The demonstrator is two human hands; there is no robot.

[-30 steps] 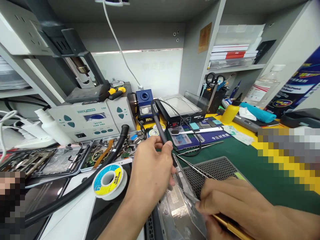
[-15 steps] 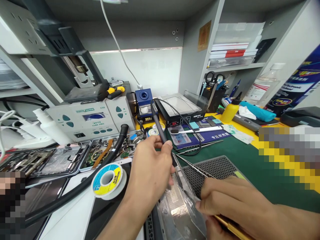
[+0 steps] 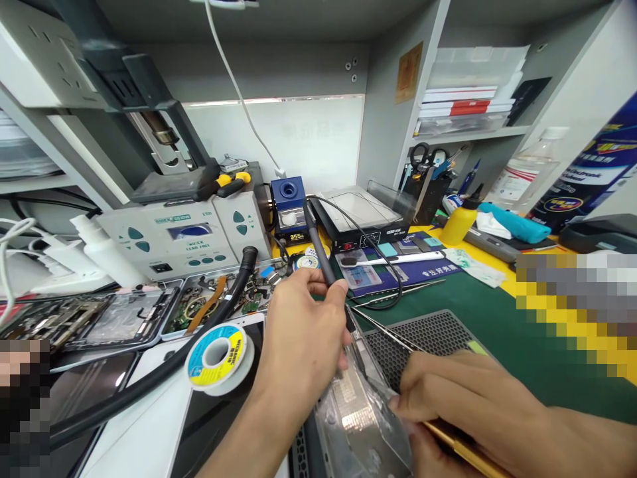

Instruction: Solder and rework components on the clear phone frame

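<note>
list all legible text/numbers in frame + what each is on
"355" on the display of the small blue soldering station.
"LEAD FREE" on the grey rework station; its green brand line above the screen is too blurred to read.
White Chinese characters on the blue mat: too small to read.
Blue-and-yellow solder spool label, black hot plate lettering, dark blue poster: too blurred to read.

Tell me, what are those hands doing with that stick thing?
A person works at a crowded repair bench. The left hand holds a soldering iron like a pen, tip down over a shiny metal part. The right hand steadies that part and grips a gold-coloured tool. A solder spool lies nearby.
</note>
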